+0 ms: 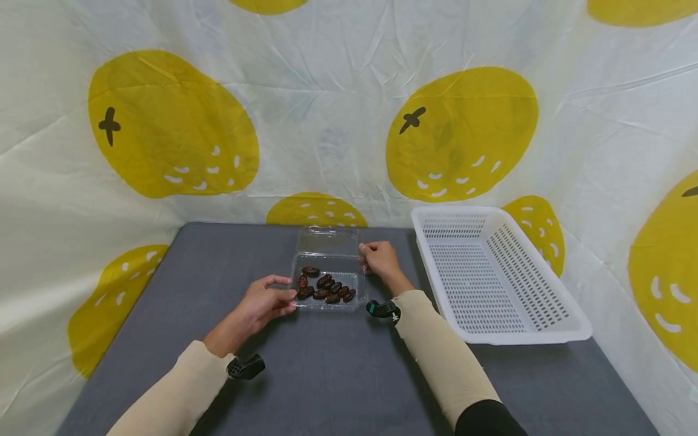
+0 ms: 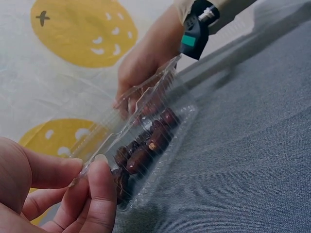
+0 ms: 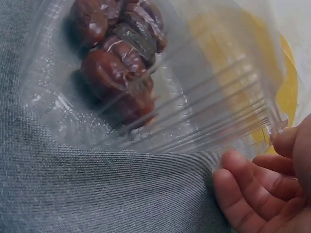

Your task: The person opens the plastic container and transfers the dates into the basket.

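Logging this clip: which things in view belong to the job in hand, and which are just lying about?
In the job:
- clear plastic box, lid open
- dark brown fruits inside it
- left hand and right hand, pinching its edges

Apparently just there:
- white basket, untouched at right
- grey table surface
- fruit-print curtain behind

A white basket (image 1: 474, 284) stands on a grey table (image 1: 327, 375) before a yellow-patterned sheet (image 1: 322, 97).
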`<state>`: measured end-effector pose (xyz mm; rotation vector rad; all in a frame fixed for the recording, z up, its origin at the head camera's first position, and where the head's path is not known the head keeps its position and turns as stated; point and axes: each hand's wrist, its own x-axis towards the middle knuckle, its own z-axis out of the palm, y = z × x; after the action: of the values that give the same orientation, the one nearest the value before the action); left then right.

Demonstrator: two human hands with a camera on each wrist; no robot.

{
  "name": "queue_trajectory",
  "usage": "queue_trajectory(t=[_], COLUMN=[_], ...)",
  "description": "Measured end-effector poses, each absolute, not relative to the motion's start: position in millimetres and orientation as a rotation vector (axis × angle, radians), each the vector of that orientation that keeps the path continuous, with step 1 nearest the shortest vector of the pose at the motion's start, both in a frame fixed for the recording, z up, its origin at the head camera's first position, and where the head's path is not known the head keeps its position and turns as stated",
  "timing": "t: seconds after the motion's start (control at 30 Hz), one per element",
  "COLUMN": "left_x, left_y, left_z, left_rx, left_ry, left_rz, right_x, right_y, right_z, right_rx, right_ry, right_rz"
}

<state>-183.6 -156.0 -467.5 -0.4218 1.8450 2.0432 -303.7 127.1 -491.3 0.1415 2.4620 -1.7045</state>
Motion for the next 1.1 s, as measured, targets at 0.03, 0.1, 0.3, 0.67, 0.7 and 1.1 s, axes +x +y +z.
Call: queue_trajectory(t=[0.03, 0.1, 0.3, 0.67, 0.7, 1.1], left_x=[-183.5, -183.5, -184.1, -183.2, -183.3, -182.6], left_y=[-156.0, -156.0, -156.0, -156.2, -156.2, -155.8], left_z=[-467.5, -467.7, -467.9, -469.5, -469.5, -466.6], left_rx=[-0.427, -0.439, -0.444, -0.446, -0.447, -0.467], left_ry=[1.844, 1.841, 1.841, 1.839, 1.839, 1.840], left_rz=[2.041, 2.042, 2.050, 2.051, 2.052, 2.041], right_x=[-303.3, -302.5, -300.9, -294.9, -294.5, -289.1], right_y=[127.1, 127.2, 126.2, 125.3, 125.1, 121.7], right_z=[-490.8, -489.7, -486.5, -480.1, -479.3, -468.2], right_rx=[0.144, 0.145, 0.134, 0.126, 0.126, 0.074], right_ry=[2.461, 2.459, 2.525, 2.812, 2.832, 2.941], right_rz=[-1.695, -1.680, -1.628, -1.399, -1.389, -1.407])
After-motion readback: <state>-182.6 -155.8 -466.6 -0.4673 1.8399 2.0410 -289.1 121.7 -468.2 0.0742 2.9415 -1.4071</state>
